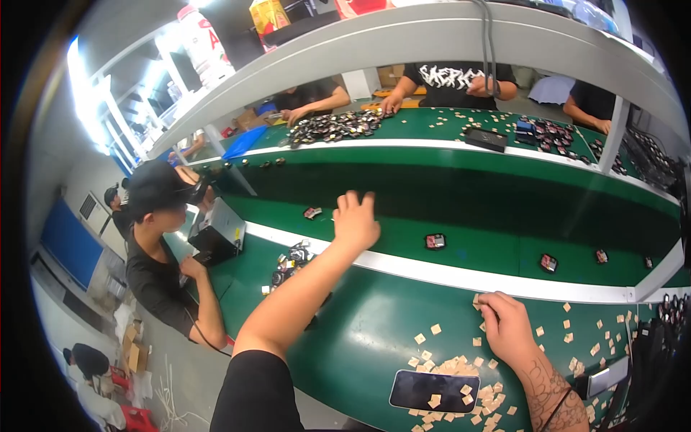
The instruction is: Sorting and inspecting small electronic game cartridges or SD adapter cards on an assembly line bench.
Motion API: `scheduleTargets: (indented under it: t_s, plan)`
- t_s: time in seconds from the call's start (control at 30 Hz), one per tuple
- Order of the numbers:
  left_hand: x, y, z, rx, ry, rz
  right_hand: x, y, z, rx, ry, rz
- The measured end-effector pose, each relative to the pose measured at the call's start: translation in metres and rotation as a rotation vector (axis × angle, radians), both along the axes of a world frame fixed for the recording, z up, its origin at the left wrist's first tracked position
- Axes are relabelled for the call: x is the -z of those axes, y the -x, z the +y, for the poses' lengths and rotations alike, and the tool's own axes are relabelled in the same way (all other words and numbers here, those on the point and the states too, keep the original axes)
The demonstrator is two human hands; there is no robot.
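Note:
My left hand reaches out over the green conveyor belt, its back toward me and its fingers apart; nothing shows in it. Just left of it on the belt lies a small black-and-red part, and to its right another black-and-red part. My right hand hovers low over the green worktable, thumb and forefinger pinching a small beige square piece. Nearer to me, many beige squares lie heaped around a dark-screened phone, a few on top of it.
A white rail divides table from belt. Black parts pile at the table's left, beside a seated co-worker with a box. More parts and co-workers' hands are across the belt. A grey shelf beam spans overhead.

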State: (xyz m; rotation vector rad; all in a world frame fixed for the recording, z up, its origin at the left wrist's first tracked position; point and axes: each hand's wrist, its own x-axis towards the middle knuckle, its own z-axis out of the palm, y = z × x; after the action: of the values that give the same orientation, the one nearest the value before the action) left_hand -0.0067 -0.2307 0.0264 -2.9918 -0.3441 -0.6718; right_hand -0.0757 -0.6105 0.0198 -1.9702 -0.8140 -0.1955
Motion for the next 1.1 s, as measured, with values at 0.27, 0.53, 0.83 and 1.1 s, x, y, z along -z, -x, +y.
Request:
scheduleTargets:
  t_s: [0.27, 0.53, 0.83, 1.1]
  plan:
    - [0.027, 0.007, 0.076, 0.220, 0.147, 0.121, -0.008, 0.007, 0.002, -0.001, 0.146, 0.184]
    - [0.000, 0.103, -0.121, 1.190, 0.282, 0.398, -0.006, 0.001, 0.001, 0.020, 0.046, 0.020]
    - [-0.011, 0.111, -0.100, 0.987, 0.504, 0.392, -0.023, 0.009, 0.004, -0.039, 0.205, 0.080]
    - [0.000, 0.117, -0.110, 1.018, 0.655, 0.366, -0.035, 0.030, 0.018, -0.090, 0.589, -0.164]
